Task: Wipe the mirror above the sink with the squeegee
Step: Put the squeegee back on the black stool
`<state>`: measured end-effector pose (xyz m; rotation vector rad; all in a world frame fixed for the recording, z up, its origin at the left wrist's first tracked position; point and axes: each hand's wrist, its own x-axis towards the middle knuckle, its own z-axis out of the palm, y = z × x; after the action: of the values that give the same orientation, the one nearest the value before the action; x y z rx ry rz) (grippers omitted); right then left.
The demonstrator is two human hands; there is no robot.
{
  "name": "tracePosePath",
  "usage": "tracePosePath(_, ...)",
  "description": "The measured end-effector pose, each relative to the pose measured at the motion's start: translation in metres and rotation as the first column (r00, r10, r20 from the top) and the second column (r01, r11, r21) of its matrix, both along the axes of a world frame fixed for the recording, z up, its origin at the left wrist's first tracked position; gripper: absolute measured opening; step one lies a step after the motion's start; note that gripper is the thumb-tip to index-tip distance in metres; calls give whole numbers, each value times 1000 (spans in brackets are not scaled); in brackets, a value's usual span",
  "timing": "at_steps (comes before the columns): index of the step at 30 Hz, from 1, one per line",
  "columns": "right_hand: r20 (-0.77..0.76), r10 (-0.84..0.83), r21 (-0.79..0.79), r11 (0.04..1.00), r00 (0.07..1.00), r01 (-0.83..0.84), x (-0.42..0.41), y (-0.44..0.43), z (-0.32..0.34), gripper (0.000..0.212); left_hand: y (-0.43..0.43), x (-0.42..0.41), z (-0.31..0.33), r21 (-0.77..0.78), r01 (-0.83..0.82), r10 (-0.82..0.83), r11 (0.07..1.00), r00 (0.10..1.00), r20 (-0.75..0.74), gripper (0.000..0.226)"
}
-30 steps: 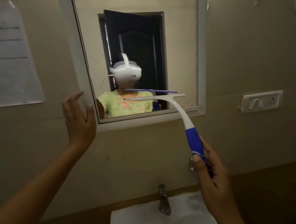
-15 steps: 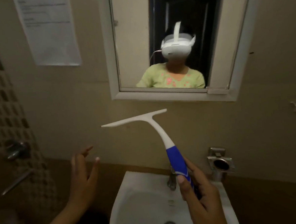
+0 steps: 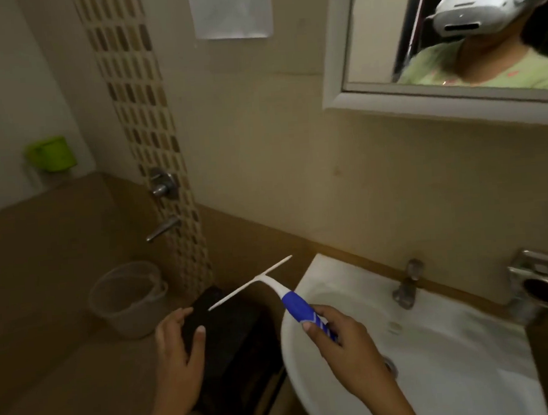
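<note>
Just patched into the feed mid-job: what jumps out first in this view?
The white-and-blue squeegee stands out at centre, held by its blue handle in the right hand beside the white sink, well away from the mirror at upper right. The left hand hovers open over a dark bin. A bright green mug sits on the far left ledge.

view: one head-worn wide-angle camera, no second view
facing: forward and down, tilted, toward the sink and the corner to its left
nearness: close above both hands
edge: mirror cut off at upper right
</note>
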<state>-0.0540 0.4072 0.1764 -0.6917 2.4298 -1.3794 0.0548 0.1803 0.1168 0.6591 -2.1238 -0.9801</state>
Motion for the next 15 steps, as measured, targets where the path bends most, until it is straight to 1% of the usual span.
tracePosePath(1,16,16,17,1000,1000,-16,1,-11,-6,37,-4,5,-5,-9,-14,14,1000,1000,12,31)
tracePosePath(5,125,42,28,999,991,-46,2,-57,-26,36,-25,18,-21,63,-45,41,997,997,70,30)
tracePosePath(10,337,56,5,998,940,-61,-4,-128,-59,31,-75,21,-45,136,-93,74,986,987,142,29)
tracePosePath(12,377,66,17,997,924,-78,-8,-154,-76,25,-97,18,-57,156,-108,78,982,980,182,27)
tracePosePath(15,399,73,88,989,914,-117,-15,-189,-102,20,-129,9,-72,186,-118,73,975,969,236,27)
